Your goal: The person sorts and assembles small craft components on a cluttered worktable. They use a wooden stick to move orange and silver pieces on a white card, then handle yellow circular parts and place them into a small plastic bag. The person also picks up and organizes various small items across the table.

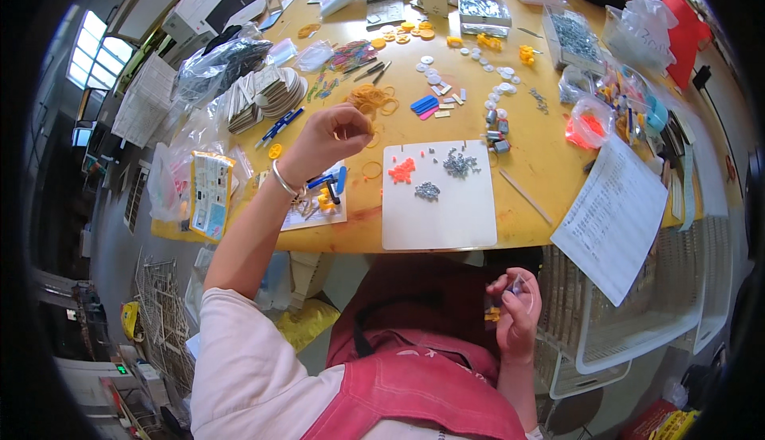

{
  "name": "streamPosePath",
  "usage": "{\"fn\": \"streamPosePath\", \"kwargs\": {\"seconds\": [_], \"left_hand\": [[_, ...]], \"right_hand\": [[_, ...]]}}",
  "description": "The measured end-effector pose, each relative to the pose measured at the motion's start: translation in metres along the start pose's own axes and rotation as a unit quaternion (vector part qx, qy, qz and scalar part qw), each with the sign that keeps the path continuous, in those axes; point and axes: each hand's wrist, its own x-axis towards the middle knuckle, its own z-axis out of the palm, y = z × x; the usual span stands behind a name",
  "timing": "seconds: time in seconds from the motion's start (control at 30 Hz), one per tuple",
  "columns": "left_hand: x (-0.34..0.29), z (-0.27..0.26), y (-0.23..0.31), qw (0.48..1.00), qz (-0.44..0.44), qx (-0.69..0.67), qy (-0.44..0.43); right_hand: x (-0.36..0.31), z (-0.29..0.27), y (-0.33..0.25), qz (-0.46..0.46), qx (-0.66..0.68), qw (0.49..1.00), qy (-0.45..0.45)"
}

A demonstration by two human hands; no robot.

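Head view: near right, our right hand [518, 312] pinched a seemingly filled bag [516, 285]; our left hand [339, 133] curled its fingers beside rubber bands [372, 99] (any grip unclear), metal pieces [460, 165] left unbagged.

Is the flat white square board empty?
Not empty: small orange pieces and small silvery pieces lie on the flat white square board.

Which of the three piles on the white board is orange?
The left pile, of small bright-orange pieces; the upper-right pile and the lower-middle pile are silver-grey.
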Motion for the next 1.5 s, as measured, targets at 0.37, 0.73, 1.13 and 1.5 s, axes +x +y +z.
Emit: {"fn": "streamPosePath", "kwargs": {"seconds": [0.37, 0.73, 1.13, 1.5], "left_hand": [[-0.021, 0.056, 0.090, 0.982, 0.166, 0.012, -0.092], [-0.062, 0.097, 0.143, 0.944, 0.241, -0.038, -0.222], [-0.088, 0.104, 0.161, 0.929, 0.286, -0.037, -0.231], [-0.096, 0.130, 0.158, 0.904, 0.332, 0.062, -0.262]], "right_hand": [[-0.019, 0.013, -0.005, -0.058, -0.228, 0.971, -0.044], [-0.038, 0.039, -0.019, -0.116, -0.367, 0.922, -0.045], [-0.052, 0.057, -0.022, -0.146, -0.364, 0.918, -0.061], [-0.051, 0.065, -0.026, -0.125, -0.325, 0.932, -0.101]]}}
